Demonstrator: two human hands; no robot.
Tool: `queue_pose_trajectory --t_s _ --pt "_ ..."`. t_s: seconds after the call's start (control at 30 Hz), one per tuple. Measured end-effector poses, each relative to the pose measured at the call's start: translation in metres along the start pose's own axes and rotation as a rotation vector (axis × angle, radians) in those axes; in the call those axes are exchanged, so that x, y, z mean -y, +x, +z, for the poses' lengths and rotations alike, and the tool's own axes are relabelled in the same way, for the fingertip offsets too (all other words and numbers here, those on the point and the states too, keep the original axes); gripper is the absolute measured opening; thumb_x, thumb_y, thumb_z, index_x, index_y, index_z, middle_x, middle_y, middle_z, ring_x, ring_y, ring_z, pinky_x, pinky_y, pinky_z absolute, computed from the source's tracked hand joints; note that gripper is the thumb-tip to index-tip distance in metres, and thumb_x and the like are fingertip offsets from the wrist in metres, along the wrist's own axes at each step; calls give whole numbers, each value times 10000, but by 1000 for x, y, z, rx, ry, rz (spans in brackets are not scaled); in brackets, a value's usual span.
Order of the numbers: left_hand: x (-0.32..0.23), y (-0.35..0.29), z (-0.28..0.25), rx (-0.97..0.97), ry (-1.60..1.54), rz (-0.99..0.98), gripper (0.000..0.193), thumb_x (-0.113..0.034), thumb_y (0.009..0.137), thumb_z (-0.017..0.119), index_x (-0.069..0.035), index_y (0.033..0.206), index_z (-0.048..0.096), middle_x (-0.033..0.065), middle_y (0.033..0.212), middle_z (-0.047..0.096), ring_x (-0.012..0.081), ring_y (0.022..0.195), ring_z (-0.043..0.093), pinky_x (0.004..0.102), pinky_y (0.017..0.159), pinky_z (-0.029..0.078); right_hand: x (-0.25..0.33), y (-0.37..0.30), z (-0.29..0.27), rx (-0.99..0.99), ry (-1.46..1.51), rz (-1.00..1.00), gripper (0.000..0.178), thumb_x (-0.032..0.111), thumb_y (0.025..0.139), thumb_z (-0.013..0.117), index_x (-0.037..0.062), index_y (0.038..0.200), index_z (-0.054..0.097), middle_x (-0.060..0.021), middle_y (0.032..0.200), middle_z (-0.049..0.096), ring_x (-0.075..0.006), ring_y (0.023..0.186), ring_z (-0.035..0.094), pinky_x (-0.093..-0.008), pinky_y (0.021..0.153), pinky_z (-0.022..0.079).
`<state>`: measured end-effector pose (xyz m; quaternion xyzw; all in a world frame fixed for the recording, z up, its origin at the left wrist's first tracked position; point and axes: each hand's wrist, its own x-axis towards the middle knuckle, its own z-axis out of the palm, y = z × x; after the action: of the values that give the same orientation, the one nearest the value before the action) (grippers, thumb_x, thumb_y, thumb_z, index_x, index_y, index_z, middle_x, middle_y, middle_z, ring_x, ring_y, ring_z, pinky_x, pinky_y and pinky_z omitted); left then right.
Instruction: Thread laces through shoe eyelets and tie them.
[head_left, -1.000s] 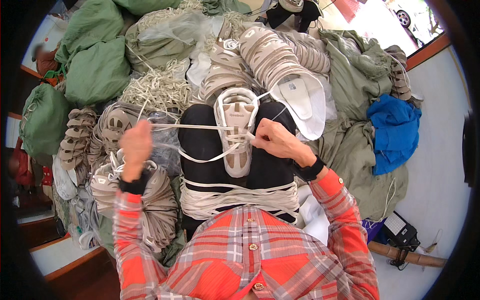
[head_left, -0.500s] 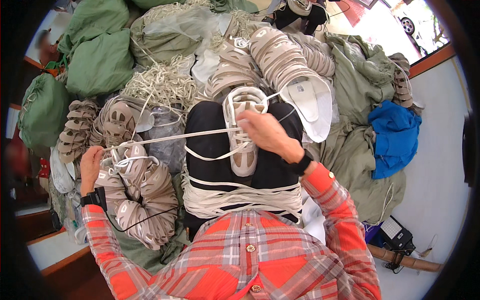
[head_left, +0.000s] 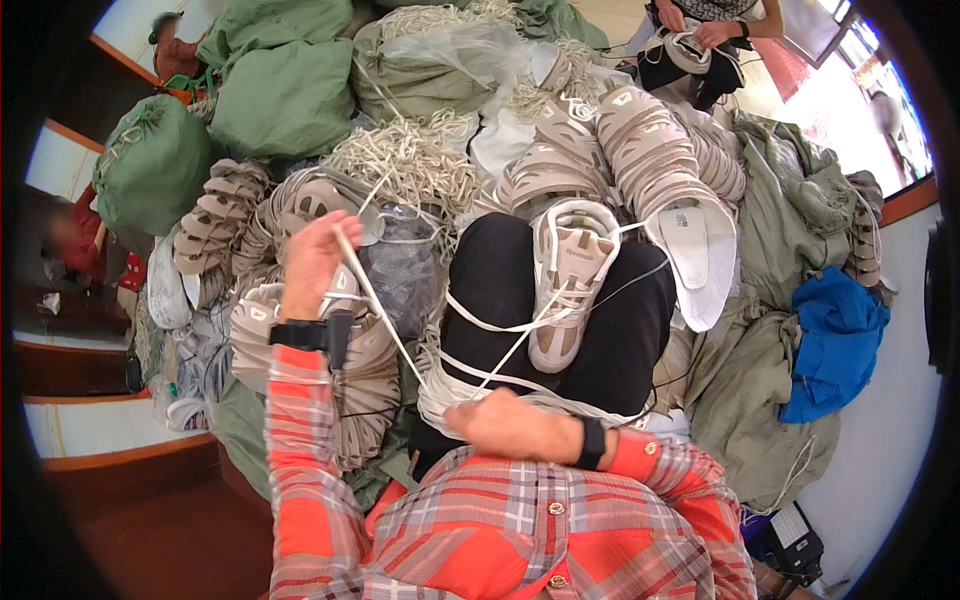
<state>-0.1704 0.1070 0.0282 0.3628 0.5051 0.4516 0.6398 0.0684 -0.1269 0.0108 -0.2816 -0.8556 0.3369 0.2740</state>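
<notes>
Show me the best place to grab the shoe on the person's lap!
Probably pinch the shoe by its pale collar from above, on the person's left: its rim is open and faces up, while laces cross the middle and a white strand sticks out on the right.

Pale lace (head_left: 376, 304) beside a beige sneaker (head_left: 577, 262)

The raised left hand (head_left: 318, 250) grips the lace, which slants down to the lace bundle (head_left: 432, 396) across the thighs (head_left: 487, 275). The right hand (head_left: 510, 424) is at that bundle, its grip unclear. Green sacks (head_left: 283, 100) and stacked shoe uppers (head_left: 648, 140) lie beyond.
</notes>
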Motion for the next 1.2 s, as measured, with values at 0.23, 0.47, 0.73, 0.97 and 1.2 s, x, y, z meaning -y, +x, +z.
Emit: queue_pose_trajectory --t_s 0.23,0.47,0.73,0.97,1.2 --pt "54 -33 123 391 97 1 272 -53 914 540 17 1171 482 146 976 671 32 554 484 167 464 374 6 -2 27 140 120 -100 181 124 759 545 -29 854 520 -180 658 591 -344 633 633 -429 532 497" --pt "94 -55 158 501 864 410 145 -155 843 618 -16 868 653 156 711 649 271 645 656 344 585 497 -53 -37 -74 -381 -194 742 135 92 853 537 36 934 630 -185 728 621 -348 661 633 -410 573 503" --pt "102 -61 175 453 1173 793 71 -93 793 597 -32 760 580 146 695 608 347 669 611 428 568 469 -103 -37 -100 -529 -158 642 197 141 879 511 13 990 611 -229 689 619 -390 609 614 -437 610 495" --pt "101 -55 171 477 1288 894 72 -72 785 575 -45 739 527 128 668 557 335 667 588 447 568 459 -82 -25 -111 -482 365 863 222 101 875 472 -45 995 589 -152 608 611 -206 487 597 -344 461 472" --pt "108 -55 177 474 1281 837 100 -98 802 587 -16 750 568 131 654 597 337 645 609 434 569 469 -86 -26 -110 -496 539 878 246 122 903 484 -39 1068 570 -54 562 565 -103 383 490 -248 366 380"
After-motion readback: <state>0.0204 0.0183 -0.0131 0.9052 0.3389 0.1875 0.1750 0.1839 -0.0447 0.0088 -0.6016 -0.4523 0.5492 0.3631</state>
